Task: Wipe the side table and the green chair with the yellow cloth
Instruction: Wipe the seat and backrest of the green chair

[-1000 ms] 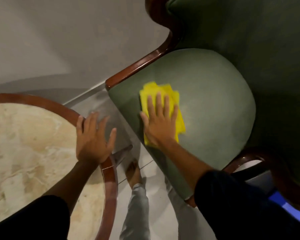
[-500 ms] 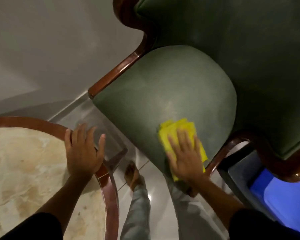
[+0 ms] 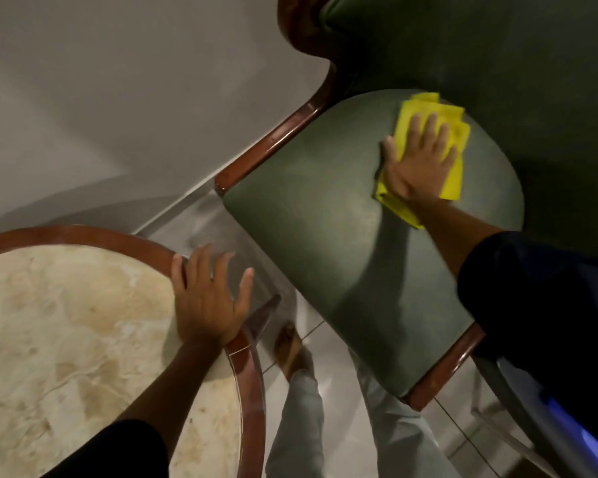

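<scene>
The green chair (image 3: 332, 236) with dark wooden arms fills the right half of the view. My right hand (image 3: 418, 160) lies flat, fingers spread, pressing the folded yellow cloth (image 3: 454, 167) onto the far part of the seat, close to the backrest. The round side table (image 3: 66, 339) has a cream marble top and a wooden rim at lower left. My left hand (image 3: 208, 298) rests flat on its right rim, fingers apart, holding nothing.
A pale wall (image 3: 118, 98) runs behind the table and chair. Between them is tiled floor (image 3: 342, 401), where my legs in light trousers and a bare foot (image 3: 290, 350) stand. A blue-lit object (image 3: 573, 429) sits at the lower right.
My right hand has slid the yellow cloth from the seat's near front edge to the far part by the backrest. My left hand stays on the table rim.
</scene>
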Demonstrator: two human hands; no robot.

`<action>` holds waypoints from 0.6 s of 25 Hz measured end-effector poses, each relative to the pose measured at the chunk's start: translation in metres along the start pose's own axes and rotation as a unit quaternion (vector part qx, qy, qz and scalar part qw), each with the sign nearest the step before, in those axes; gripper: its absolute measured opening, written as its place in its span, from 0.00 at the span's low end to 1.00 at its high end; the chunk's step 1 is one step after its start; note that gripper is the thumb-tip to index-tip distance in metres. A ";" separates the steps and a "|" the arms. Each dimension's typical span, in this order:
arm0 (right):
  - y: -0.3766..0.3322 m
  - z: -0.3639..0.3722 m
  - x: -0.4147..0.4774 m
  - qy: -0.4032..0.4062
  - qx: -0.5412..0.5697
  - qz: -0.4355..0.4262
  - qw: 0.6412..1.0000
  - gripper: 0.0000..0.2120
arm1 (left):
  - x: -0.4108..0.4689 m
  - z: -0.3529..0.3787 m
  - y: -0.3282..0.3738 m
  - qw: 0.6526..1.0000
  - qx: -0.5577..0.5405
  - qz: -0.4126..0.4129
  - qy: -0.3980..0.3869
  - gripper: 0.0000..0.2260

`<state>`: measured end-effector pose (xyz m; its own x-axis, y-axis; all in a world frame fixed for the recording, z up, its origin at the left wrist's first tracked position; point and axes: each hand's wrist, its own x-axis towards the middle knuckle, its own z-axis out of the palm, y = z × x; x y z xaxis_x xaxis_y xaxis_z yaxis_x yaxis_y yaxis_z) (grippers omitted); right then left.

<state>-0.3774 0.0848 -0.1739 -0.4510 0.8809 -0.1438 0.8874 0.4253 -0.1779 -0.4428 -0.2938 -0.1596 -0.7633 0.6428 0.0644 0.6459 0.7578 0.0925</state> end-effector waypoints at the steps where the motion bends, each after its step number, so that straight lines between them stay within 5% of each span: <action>1: -0.034 0.007 -0.010 -0.013 -0.011 -0.058 0.998 0.34 | 0.000 -0.001 0.000 1.000 -0.002 -0.007 -0.013 0.22; 5: -0.122 0.031 -0.084 -0.085 -0.105 -0.341 0.930 0.31 | 0.002 0.001 -0.001 0.998 -0.023 -0.029 -0.056 0.23; 10: -0.022 0.020 -0.185 -0.105 -0.159 -0.557 0.809 0.29 | 0.007 -0.012 0.009 0.993 -0.072 -0.049 -0.083 0.23; 12: 0.033 0.002 -0.210 -0.088 -0.118 -0.517 0.843 0.29 | 0.016 -0.022 0.030 0.984 -0.136 -0.021 -0.114 0.23; 15: 0.069 -0.030 -0.214 -0.072 -0.098 -0.154 0.981 0.40 | 0.029 -0.031 0.085 0.954 -0.243 -0.005 -0.174 0.23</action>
<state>-0.2164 -0.0683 -0.1266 -0.6965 0.6722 -0.2511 0.7022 0.7105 -0.0460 -0.4105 -0.2136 -0.1193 -0.6645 0.6988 -0.2649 0.4930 0.6763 0.5474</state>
